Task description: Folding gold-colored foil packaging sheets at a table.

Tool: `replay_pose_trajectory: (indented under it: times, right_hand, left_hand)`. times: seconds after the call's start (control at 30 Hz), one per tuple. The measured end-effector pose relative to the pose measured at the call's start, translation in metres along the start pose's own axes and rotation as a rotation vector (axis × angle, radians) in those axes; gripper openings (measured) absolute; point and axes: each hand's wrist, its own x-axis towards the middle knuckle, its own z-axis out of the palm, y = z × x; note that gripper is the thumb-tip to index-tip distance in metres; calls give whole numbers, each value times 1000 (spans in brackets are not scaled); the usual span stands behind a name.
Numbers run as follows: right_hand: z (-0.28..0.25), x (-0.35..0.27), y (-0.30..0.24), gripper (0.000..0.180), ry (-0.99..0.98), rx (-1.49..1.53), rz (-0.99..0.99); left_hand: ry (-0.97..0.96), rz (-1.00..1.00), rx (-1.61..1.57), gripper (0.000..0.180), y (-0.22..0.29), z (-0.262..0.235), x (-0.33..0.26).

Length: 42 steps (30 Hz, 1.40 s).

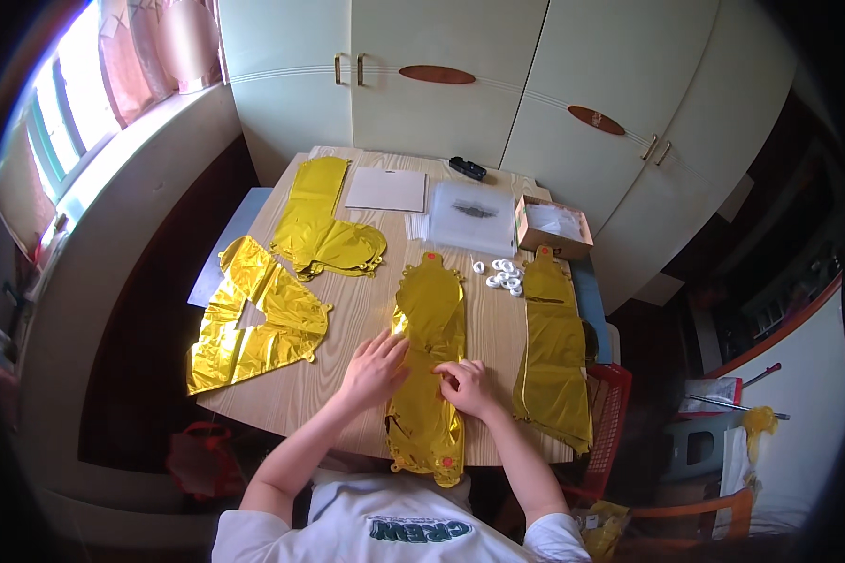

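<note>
I'm flattening the middle gold foil balloon (pixel 429 361) lying lengthwise on the wooden table (pixel 347 319). My left hand (pixel 374 369) is pressing down with fingers spread; my right hand (pixel 467 385) is pinching the foil's edge. Better smoothing outward slowly, avoiding creases.

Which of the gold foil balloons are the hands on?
The middle gold balloon, lying lengthwise at the near table edge. The left hand and right hand both rest on it; the others lie untouched.

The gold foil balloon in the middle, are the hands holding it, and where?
Both hands rest on the middle gold foil balloon about halfway along: the left hand flat on its left edge, the right hand pinching its right side. It lies on the table, not lifted.
</note>
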Motion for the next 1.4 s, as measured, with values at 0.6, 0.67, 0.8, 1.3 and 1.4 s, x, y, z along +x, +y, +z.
replay_pose_trajectory:
  times: [0.6, 0.67, 0.8, 1.3, 1.4]
  right_hand:
    - [2, -1, 3, 17, 7, 6, -57]
    - [2, -1, 3, 16, -4, 2, -56]
    - [4, -1, 4, 17, 5, -1, -62]
    - [5, -1, 4, 19, 7, -6, -67]
    - [4, -1, 3, 18, 7, -11, -64]
  left_hand:
    - [-349, 118, 103, 91, -58, 15, 36]
    - [-389, 104, 90, 93, -64, 14, 42]
    - [-387, 122, 130, 94, -69, 14, 46]
    - [-362, 148, 148, 95, -73, 21, 52]
    - [-363, 157, 155, 99, -73, 20, 52]
